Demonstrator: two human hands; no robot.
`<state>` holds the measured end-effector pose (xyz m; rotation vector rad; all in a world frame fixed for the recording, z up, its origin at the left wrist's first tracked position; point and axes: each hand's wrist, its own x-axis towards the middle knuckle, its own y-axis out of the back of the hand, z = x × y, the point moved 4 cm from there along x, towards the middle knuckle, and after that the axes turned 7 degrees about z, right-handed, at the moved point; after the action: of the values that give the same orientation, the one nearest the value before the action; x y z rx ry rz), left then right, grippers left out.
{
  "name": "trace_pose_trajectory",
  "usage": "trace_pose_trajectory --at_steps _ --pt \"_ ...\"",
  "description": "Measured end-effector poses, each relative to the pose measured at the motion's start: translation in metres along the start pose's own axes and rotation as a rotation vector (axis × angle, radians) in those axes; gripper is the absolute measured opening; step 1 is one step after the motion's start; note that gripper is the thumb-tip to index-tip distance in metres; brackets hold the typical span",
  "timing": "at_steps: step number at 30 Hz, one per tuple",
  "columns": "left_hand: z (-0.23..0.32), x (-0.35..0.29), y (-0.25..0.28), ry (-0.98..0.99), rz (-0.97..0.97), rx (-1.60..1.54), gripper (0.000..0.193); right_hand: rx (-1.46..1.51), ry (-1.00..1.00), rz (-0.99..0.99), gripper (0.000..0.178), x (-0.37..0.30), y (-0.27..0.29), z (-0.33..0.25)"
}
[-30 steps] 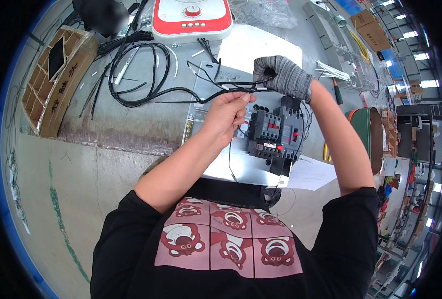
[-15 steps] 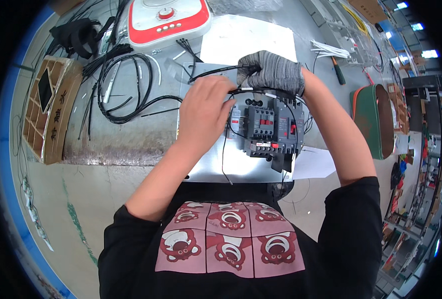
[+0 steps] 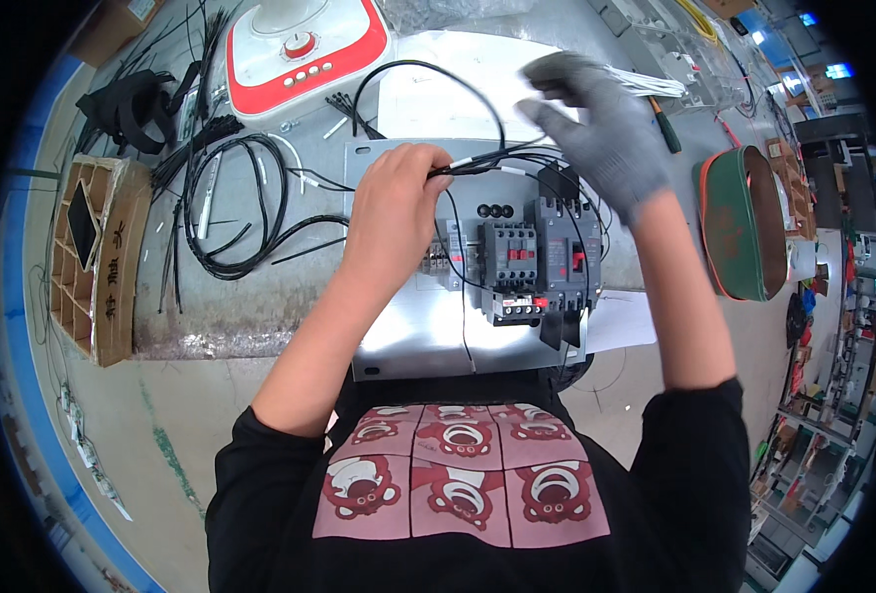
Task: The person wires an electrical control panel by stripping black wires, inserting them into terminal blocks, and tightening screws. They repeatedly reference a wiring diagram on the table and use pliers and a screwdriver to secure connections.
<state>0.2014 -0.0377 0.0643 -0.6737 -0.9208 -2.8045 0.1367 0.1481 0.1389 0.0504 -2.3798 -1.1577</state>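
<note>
My bare left hand (image 3: 396, 203) is closed on a bundle of black wires (image 3: 485, 160) with white sleeves, above the far part of a metal mounting plate (image 3: 403, 341). One loose wire arches up beyond the bundle. My right hand (image 3: 601, 128), in a grey knit glove, is lifted off the wires at the far right, fingers apart and nothing seen in it. On the plate sit a dark contactor (image 3: 509, 255) with red parts and, to its right, a grey circuit breaker (image 3: 571, 259) with a red switch. My left hand partly covers the small terminals beside them.
Coiled black cable (image 3: 232, 259) lies to the left, near a compartmented cardboard box (image 3: 117, 282). A white and red appliance with a dial (image 3: 305, 69) stands at the back. Rightward are a screwdriver with a green handle (image 3: 665, 128) and a green bin (image 3: 740, 222).
My right hand has let go of the black wire and moved right, opening its fingers. That wire now arches freely. My left hand still grips the bundle; the view has shifted slightly.
</note>
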Motion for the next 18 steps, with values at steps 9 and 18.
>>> trace_pose_trajectory --at_steps 9,18 --pt "-0.006 0.002 0.0 0.199 -0.113 -0.126 0.013 -0.197 0.034 -0.048 0.024 -0.08 -0.055 -0.028" --pt "-0.008 0.004 0.004 0.211 -0.152 -0.271 0.012 -0.035 -0.223 -0.036 0.016 -0.08 -0.065 -0.024"
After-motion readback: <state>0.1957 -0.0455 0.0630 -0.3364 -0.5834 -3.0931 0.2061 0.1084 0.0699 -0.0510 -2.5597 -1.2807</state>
